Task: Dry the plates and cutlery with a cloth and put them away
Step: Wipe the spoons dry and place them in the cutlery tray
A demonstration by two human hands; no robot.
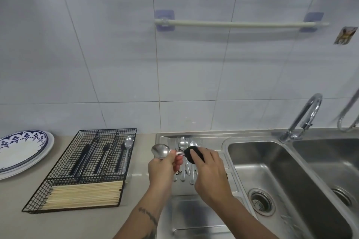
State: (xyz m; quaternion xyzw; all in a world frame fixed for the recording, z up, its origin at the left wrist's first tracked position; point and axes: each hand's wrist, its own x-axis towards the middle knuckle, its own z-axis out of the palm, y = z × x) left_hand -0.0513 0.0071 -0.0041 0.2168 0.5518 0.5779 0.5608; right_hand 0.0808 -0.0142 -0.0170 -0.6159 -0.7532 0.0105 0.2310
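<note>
My left hand (162, 169) pinches a steel spoon (161, 151) by the neck, bowl pointing left, above the steel draining board (194, 209). My right hand (208, 169) grips a dark cloth (191, 153) wrapped round the spoon's handle. Under both hands several more spoons and forks (184, 144) lie on the draining board. To the left stands a black wire cutlery tray (93, 161) holding dark-handled cutlery and one steel spoon (127, 151). Blue-patterned white plates (21, 149) are stacked at the far left.
Pale wooden chopsticks (83, 194) fill the tray's front compartment. A double steel sink (275, 180) with a curved tap (305, 116) lies to the right. An empty towel rail (239, 24) is fixed to the tiled wall.
</note>
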